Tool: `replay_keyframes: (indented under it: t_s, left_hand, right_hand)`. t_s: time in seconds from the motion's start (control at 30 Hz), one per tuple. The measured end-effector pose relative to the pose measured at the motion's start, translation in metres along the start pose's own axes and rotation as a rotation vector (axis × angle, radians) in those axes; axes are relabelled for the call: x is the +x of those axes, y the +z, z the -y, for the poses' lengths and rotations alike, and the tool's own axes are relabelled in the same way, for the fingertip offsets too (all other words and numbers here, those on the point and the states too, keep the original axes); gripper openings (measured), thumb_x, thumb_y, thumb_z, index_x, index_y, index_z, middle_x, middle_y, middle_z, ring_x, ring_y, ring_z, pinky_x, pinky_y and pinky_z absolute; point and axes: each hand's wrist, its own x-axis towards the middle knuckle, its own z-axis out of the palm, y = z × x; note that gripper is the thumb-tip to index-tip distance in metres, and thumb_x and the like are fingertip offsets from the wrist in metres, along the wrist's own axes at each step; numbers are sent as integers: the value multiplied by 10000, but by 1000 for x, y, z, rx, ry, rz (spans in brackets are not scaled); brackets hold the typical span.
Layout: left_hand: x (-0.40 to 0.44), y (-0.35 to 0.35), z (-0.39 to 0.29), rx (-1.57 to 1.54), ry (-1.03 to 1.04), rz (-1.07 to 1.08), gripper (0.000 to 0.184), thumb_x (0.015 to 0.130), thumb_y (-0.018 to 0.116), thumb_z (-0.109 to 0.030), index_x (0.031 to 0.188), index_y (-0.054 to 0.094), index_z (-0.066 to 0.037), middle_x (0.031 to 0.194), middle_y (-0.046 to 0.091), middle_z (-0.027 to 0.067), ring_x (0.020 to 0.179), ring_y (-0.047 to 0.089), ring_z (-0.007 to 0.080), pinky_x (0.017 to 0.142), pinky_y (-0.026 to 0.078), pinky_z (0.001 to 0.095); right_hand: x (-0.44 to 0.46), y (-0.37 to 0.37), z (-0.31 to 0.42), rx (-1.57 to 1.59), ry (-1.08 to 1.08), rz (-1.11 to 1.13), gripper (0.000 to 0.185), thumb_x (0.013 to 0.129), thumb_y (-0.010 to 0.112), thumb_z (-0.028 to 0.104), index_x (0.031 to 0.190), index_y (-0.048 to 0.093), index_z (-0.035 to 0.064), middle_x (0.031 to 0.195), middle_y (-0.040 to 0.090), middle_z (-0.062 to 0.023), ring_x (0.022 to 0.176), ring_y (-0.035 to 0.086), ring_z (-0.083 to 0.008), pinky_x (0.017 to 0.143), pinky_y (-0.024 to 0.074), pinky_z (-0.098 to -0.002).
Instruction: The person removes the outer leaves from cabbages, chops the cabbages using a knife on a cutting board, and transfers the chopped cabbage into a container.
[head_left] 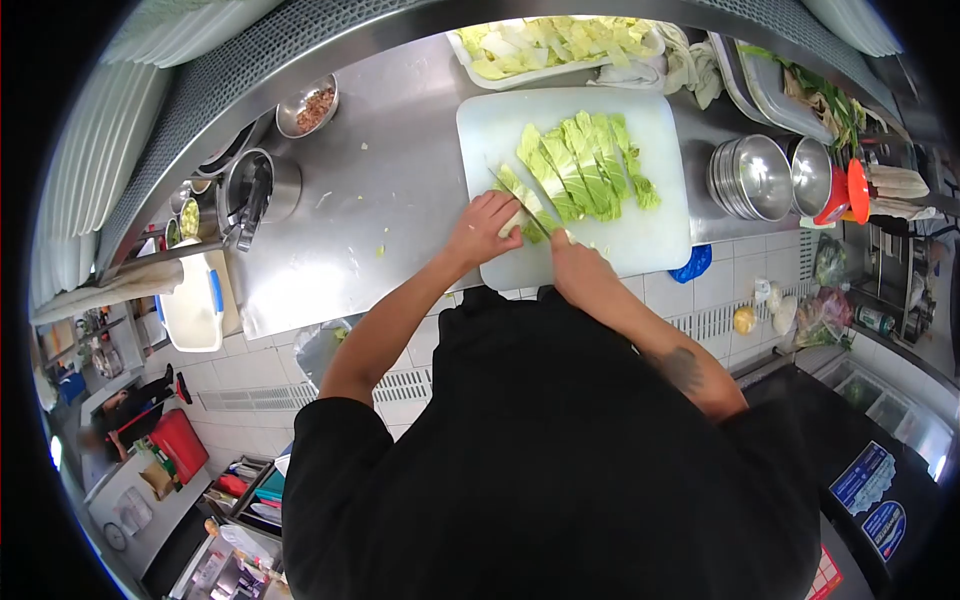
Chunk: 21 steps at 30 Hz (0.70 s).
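On the white cutting board (640, 250) lie long strips of green leafy cabbage (575, 165). My right hand (580, 268) is wrapped round the handle of a knife (535, 222), whose blade points up and to the left across the leaves. At the left end of the cabbage my left hand (487, 230) presses down on a piece, fingers bent and close together, beside the blade. A white tray (490, 74) of cut pale leaves stands just beyond the board.
A bowl of chopped reddish food (308, 107) and a steel pot with tongs (287, 187) stand left. Stacked steel bowls (755, 177) and an orange-red container (857, 192) are right. A metal shelf edge (400, 45) arches overhead. Another person (125, 405) is far left.
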Motion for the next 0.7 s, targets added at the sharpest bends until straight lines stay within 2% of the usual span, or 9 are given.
replay_keyframes:
  t_s: [0.1, 0.23, 0.33, 0.43, 0.53, 0.63, 0.67, 0.7]
  left_hand:
    - [3, 2, 3, -21, 13, -32, 394, 657, 717, -104, 1025, 604, -23, 1020, 596, 140, 944, 577, 329, 821, 504, 414]
    - [-3, -3, 0, -7, -52, 28, 442, 679, 737, -149, 1084, 598, -38, 1092, 580, 146, 1009, 567, 333, 856, 490, 428]
    - [5, -20, -28, 86, -215, 24, 548, 703, 754, -239, 1192, 578, -65, 1246, 527, 151, 1155, 508, 335, 966, 423, 473]
    - [13, -16, -46, 221, -259, 120, 644, 714, 757, -323, 1278, 549, -92, 1371, 451, 144, 1281, 413, 331, 1052, 323, 526]
    - [-1, 7, -40, 264, -319, 152, 657, 710, 756, -328, 1297, 549, -115, 1416, 428, 136, 1329, 365, 327, 1069, 283, 555]
    - [-18, 14, -37, 219, -356, 228, 647, 694, 759, -277, 1293, 554, -141, 1406, 421, 126, 1315, 362, 364, 1055, 304, 558]
    - [-15, 15, -40, 242, -369, 239, 635, 687, 759, -260, 1279, 559, -145, 1386, 425, 124, 1293, 371, 374, 1041, 319, 554]
    - [-13, 14, -44, 267, -383, 252, 624, 680, 759, -243, 1265, 564, -148, 1366, 429, 121, 1272, 381, 383, 1027, 335, 550]
  right_hand:
    - [37, 32, -11, 37, -6, -69, 158, 900, 465, 76, 1021, 449, -23, 844, 658, -312, 831, 658, -490, 741, 528, -557]
    - [58, 21, -25, 95, -55, -59, 186, 942, 452, 144, 1055, 451, -4, 835, 649, -317, 806, 640, -508, 740, 511, -579]
    - [55, 16, -46, 181, -95, -50, 205, 970, 452, 187, 1053, 456, 0, 808, 644, -305, 789, 632, -500, 736, 499, -578]
    - [36, -6, -51, 316, -100, -19, 213, 978, 475, 205, 1022, 465, -4, 774, 638, -282, 760, 624, -481, 716, 481, -569]
    - [9, -30, -64, 390, -37, -68, 200, 975, 481, 196, 1003, 463, -1, 765, 639, -271, 740, 620, -482, 696, 478, -575]
    - [-12, -54, -97, 257, 58, -356, 209, 971, 499, 206, 986, 461, 1, 731, 620, -283, 746, 618, -480, 687, 484, -578]
    - [-12, -61, -110, 210, 159, -382, 225, 951, 531, 208, 981, 454, -1, 734, 619, -285, 742, 616, -493, 676, 490, -588]
    - [-8, -62, -127, 135, 199, -463, 218, 941, 539, 198, 991, 458, 2, 788, 625, -282, 750, 618, -499, 683, 495, -586]
